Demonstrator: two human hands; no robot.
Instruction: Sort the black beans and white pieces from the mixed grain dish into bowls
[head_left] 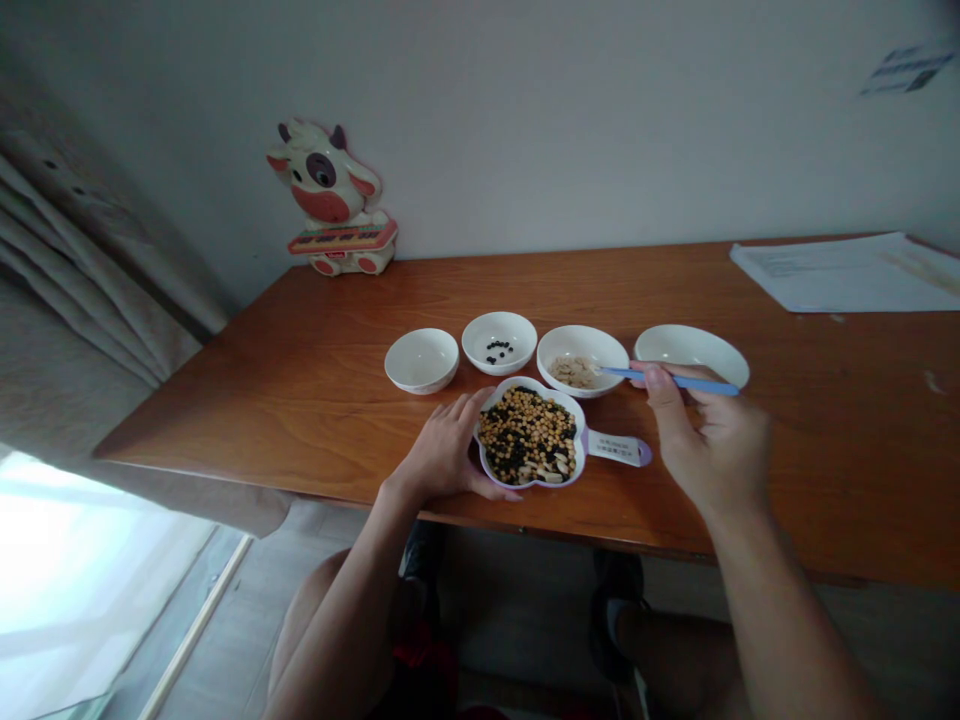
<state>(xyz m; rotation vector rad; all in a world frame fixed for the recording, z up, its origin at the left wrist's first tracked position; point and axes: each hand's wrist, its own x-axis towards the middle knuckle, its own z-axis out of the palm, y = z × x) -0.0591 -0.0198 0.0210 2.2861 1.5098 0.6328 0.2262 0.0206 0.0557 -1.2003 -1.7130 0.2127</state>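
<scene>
Lilac rims the flower-shaped dish (534, 393) on the wooden counter (525, 285), which is heaped with yellow soybeans (540, 425), black beans (502, 460) and pale seeds (551, 470). The left hand (442, 450) cups the dish's side, fingers spread wide. The right hand (712, 440) pinches blue tweezers (675, 380), their tip reaching into a white bowl (581, 340) of pale flakes (572, 372). Beside it, another white bowl (499, 330) holds a few black beans (499, 351); two more white bowls (421, 345) (690, 345) end the row.

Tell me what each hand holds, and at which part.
The right hand holds blue plastic tweezers around their middle. The left hand holds the flower-shaped dish at its rim.
</scene>
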